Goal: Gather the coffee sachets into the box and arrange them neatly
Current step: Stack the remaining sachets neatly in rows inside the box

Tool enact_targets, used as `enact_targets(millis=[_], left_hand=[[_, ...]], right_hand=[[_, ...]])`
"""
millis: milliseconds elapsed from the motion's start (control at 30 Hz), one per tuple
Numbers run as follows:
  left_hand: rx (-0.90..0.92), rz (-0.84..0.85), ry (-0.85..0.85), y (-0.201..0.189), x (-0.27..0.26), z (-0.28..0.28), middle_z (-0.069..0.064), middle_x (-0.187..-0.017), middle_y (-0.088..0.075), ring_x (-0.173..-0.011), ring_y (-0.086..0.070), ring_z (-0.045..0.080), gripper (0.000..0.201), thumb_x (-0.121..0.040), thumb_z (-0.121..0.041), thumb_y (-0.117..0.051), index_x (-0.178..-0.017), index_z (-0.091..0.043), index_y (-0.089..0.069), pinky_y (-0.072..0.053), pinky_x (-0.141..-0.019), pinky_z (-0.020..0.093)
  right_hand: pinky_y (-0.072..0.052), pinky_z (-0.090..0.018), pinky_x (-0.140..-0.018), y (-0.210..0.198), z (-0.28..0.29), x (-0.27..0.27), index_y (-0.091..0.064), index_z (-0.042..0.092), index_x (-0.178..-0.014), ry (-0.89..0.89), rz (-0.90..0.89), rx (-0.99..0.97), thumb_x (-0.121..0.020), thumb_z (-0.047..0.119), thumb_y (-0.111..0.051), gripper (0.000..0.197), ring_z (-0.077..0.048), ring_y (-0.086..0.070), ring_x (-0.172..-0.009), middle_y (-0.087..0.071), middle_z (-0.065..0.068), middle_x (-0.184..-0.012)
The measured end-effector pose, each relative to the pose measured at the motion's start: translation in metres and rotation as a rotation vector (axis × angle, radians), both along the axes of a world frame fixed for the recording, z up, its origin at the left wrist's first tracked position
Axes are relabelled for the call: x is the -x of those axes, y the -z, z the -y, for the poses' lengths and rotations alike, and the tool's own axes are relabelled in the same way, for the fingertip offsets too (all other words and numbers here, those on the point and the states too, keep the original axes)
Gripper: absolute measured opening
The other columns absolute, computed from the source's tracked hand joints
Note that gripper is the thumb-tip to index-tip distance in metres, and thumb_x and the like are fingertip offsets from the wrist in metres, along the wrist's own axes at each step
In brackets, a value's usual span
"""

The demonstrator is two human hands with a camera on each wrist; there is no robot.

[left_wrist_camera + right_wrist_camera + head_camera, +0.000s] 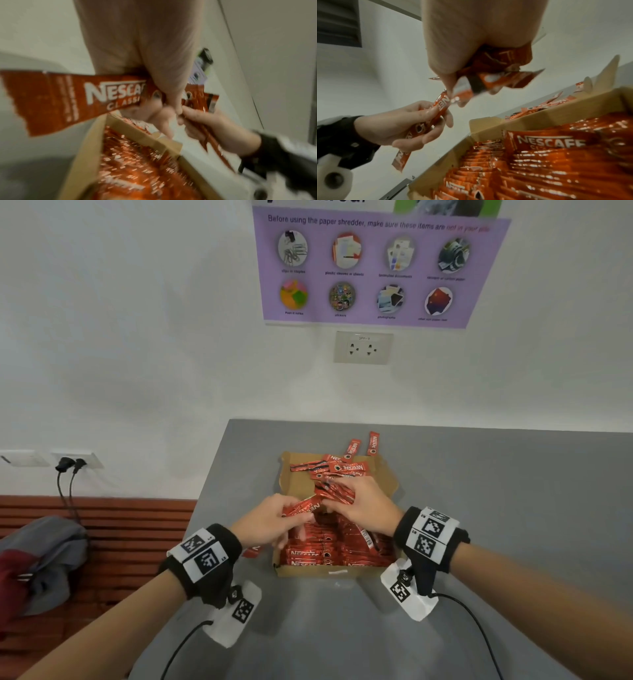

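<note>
An open cardboard box (pixel 388 479) on the grey table holds rows of red coffee sachets (pixel 329 549) in its near half and a loose pile (pixel 337 467) in its far half. My left hand (pixel 270 520) grips a red sachet (pixel 303 508) over the box's left side; the same sachet (pixel 72 98) fills the left wrist view. My right hand (pixel 359 506) holds a bunch of sachets (pixel 337 491) above the box's middle, seen as the bunch of sachets (pixel 501 73) in the right wrist view. The two hands meet fingertip to fingertip. Two sachets (pixel 363 444) lie on the table behind the box.
One sachet (pixel 251 551) lies beside the box's left wall, under my left wrist. The table (pixel 513 508) ends at its left edge near a wooden bench with a grey and red bag (pixel 41 563). A wall with a socket (pixel 363 347) stands behind.
</note>
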State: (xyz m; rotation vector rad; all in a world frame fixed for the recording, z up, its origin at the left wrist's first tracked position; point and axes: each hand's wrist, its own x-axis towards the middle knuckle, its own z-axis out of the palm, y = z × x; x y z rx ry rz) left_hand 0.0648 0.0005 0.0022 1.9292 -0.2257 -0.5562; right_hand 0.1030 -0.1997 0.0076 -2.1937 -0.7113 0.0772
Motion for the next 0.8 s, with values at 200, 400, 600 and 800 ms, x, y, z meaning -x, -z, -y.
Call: enact_targets(millis=[200, 400, 600, 800], left_hand=[[-0.049, 0.123, -0.067, 0.013, 0.003, -0.007, -0.005, -0.071, -0.066, -0.067, -0.063, 0.005, 0.016, -0.091, -0.021, -0.058, -0.084, -0.007, -0.061, -0.052, -0.070, 0.026], [-0.091, 0.135, 0.066, 0.008, 0.000, -0.001, 0.006, -0.104, -0.070, -0.094, -0.067, 0.016, 0.022, -0.087, -0.020, -0.064, -0.106, -0.010, -0.063, -0.054, -0.087, 0.031], [-0.183, 0.183, 0.022, 0.007, -0.002, -0.010, -0.008, -0.088, -0.066, -0.077, -0.063, 0.000, 0.019, -0.092, -0.023, -0.056, -0.106, -0.012, -0.062, -0.049, -0.073, 0.014], [-0.230, 0.294, -0.372, 0.008, -0.007, -0.015, -0.001, -0.074, -0.057, -0.057, -0.048, 0.005, 0.021, -0.097, -0.022, -0.046, -0.094, -0.008, -0.061, -0.033, -0.049, 0.010]], right_hand=[[-0.048, -0.011, -0.074, -0.001, 0.004, 0.004, -0.068, 0.016, -0.101, 0.042, -0.059, -0.086, -0.085, 0.025, -0.067, 0.017, 0.001, -0.065, -0.077, -0.070, 0.011, -0.082], [-0.041, -0.014, -0.063, -0.008, -0.008, 0.002, -0.068, 0.015, -0.087, -0.065, 0.025, 0.064, -0.082, 0.030, -0.070, 0.015, 0.001, -0.056, -0.065, -0.064, 0.012, -0.074], [-0.052, -0.041, -0.069, -0.010, 0.001, -0.006, -0.070, 0.012, -0.095, 0.029, 0.001, 0.082, -0.085, 0.025, -0.067, 0.016, -0.016, -0.064, -0.070, -0.070, 0.000, -0.082], [-0.053, -0.033, -0.072, -0.007, 0.007, -0.003, -0.066, 0.009, -0.110, 0.061, -0.052, 0.080, -0.087, 0.023, -0.065, 0.026, -0.016, -0.065, -0.075, -0.071, -0.003, -0.089]])
